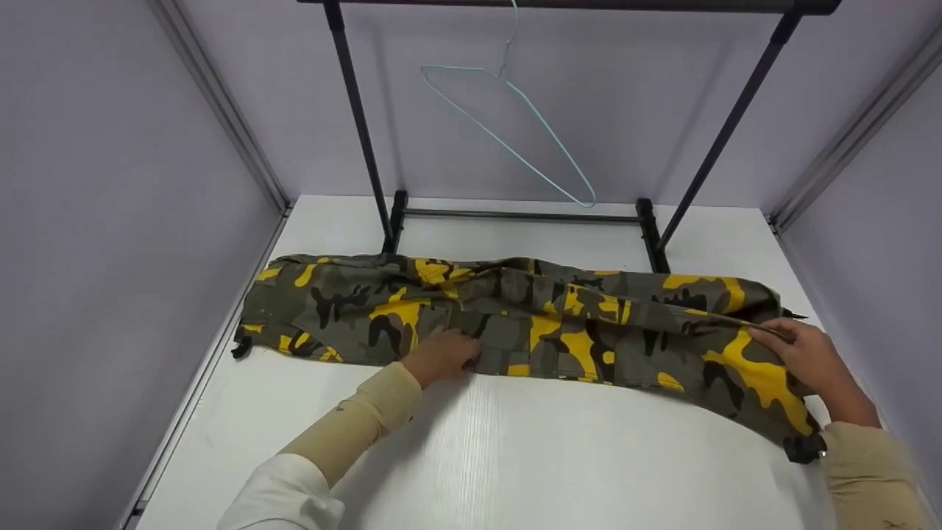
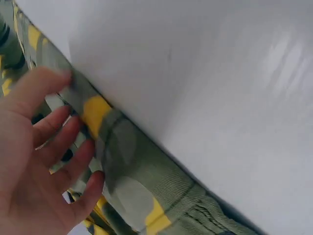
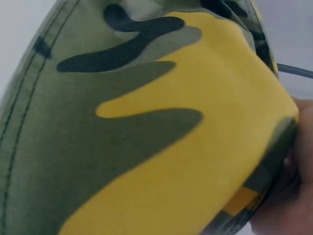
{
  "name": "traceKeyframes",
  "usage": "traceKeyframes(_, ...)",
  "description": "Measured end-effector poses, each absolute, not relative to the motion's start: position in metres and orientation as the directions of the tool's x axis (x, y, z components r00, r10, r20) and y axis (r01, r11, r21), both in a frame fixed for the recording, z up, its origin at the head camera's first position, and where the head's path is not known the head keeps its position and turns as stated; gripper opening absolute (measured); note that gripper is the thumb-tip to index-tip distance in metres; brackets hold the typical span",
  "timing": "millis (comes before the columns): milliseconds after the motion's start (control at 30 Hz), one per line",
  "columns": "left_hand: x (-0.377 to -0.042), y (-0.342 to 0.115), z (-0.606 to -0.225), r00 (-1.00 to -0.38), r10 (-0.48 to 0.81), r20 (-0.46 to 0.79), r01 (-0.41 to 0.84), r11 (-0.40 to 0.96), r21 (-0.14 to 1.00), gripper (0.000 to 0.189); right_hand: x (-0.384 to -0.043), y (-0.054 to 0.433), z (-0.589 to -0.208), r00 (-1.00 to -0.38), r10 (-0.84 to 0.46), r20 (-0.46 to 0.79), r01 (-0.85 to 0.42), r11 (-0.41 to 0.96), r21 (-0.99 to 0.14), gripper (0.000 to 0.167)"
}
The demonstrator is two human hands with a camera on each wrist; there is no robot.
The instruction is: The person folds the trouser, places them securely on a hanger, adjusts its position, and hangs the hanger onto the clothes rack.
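Your left hand [image 1: 439, 357] has its fingers loosely spread; your right hand [image 1: 813, 362] pinches the pants [image 1: 578, 350], so best tug gently.

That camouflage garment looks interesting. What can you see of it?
The camouflage garment is grey-green, black and yellow, apparently woven fabric, with stitched seams, pocket-like panels and black pieces at both ends. Layered and creased, it lies lengthwise across the white table, before the black rack. The left hand touches its near edge; the right hand grips a fold near its right end.
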State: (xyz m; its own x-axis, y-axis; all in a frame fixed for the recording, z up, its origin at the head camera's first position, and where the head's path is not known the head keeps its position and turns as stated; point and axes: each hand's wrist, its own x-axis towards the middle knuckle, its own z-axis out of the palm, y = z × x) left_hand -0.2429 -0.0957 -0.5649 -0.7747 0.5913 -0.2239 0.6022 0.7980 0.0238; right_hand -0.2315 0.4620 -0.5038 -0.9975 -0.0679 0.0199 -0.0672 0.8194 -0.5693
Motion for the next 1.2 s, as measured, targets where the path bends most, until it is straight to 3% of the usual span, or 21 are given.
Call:
traceKeyframes(133, -0.231, -0.097, -0.569, -0.747, 0.639, -0.182, 0.657, 0.752, -0.056, 0.042, -0.241, 0.469, -0.507, -0.999, -0.032, -0.014, -0.019, 0.834, -0.552, 0.044)
traceKeyframes(300, -0.223, -0.104, -0.573, -0.774, 0.628, -0.08, 0.633, 0.763, -0.132, 0.043, -0.252, 0.476, -0.507, -0.998, -0.055, -0.015, -0.04, 0.866, -0.499, 0.047)
traceKeyframes(433, -0.228, -0.107, -0.575, -0.787, 0.614, -0.062, 0.616, 0.775, -0.138, 0.029, -0.257, 0.481, -0.511, -0.996, -0.091, 0.015, -0.088, 0.89, -0.447, 0.043)
traceKeyframes(600, -0.231, -0.114, -0.568, -0.787, 0.597, -0.157, 0.593, 0.802, 0.076, 0.011, -0.257, 0.476, -0.532, -0.993, -0.065, 0.098, -0.096, 0.927, -0.362, 0.039)
traceKeyframes(733, -0.232, -0.122, -0.56, -0.787, 0.551, -0.279, 0.484, 0.831, 0.275, 0.012, -0.252, 0.465, -0.548, -0.986, -0.033, 0.166, -0.083, 0.947, -0.31, 0.037)
traceKeyframes(933, -0.238, -0.13, -0.553, -0.761, 0.57, -0.31, 0.422, 0.798, 0.43, 0.008, -0.244, 0.445, -0.555, -0.969, -0.044, 0.243, -0.11, 0.958, -0.265, 0.038)
traceKeyframes(1033, -0.242, -0.134, -0.547, -0.747, 0.6, -0.285, 0.43, 0.764, 0.481, 0.008, -0.245, 0.438, -0.552, -0.979, -0.101, 0.176, -0.149, 0.947, -0.284, 0.047)
traceKeyframes(1200, -0.243, -0.14, -0.542, -0.717, 0.639, -0.277, 0.42, 0.714, 0.561, 0.009, -0.241, 0.43, -0.554, -0.976, -0.168, -0.14, -0.109, 0.929, -0.354, 0.08)
